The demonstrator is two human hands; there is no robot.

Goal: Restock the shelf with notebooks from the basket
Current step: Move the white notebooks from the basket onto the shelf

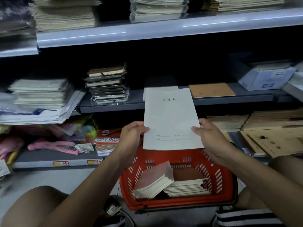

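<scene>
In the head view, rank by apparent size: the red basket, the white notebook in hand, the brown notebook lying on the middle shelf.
1. red basket
2. white notebook
3. brown notebook, though it lies farther from the camera, so its true size may match the white one.

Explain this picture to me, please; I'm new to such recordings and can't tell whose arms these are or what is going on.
No machine here: a person wears a camera on the head, looking down at their own arms. The left hand and right hand each grip a side of a white notebook, lifted toward the grey middle shelf, where a brown notebook lies. Below on the floor stands a red basket with two more stacks of notebooks. Other paper stacks fill the shelves around.
</scene>
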